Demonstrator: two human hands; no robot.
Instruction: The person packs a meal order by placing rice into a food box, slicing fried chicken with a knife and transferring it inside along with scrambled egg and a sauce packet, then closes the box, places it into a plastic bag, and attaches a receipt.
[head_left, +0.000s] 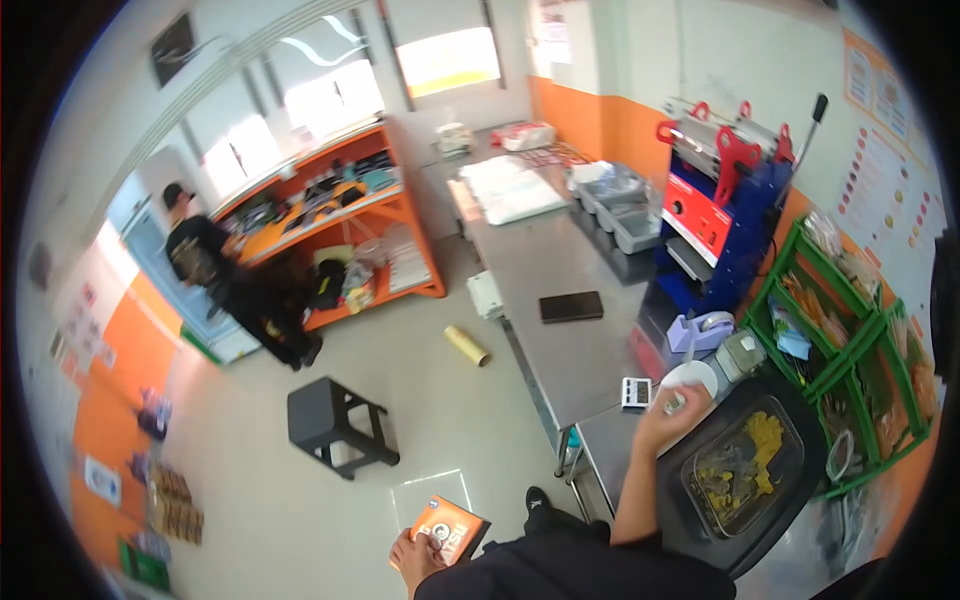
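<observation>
My left hand (416,562) is closed around an orange printed box (446,530) with white lettering and a dark side, low in front of my body. My right hand (658,422) reaches over the side table, fingers curled at the rim of a white bowl (700,376). Something small and pale shows at those fingertips, too unclear to name. Just left of the bowl lies a small white digital timer (636,393). Near my right forearm, a clear tub (716,512) with yellow food in it rests on a black tray (800,420).
A phone (571,307) lies on the steel table (520,270). Behind the bowl are a lilac tape dispenser (700,331), a blue-and-red sealing machine (700,210) and green racks (800,300). A black stool (335,415) and yellow roll (467,345) are on the floor. Another person (215,265) stands by orange shelves (410,230).
</observation>
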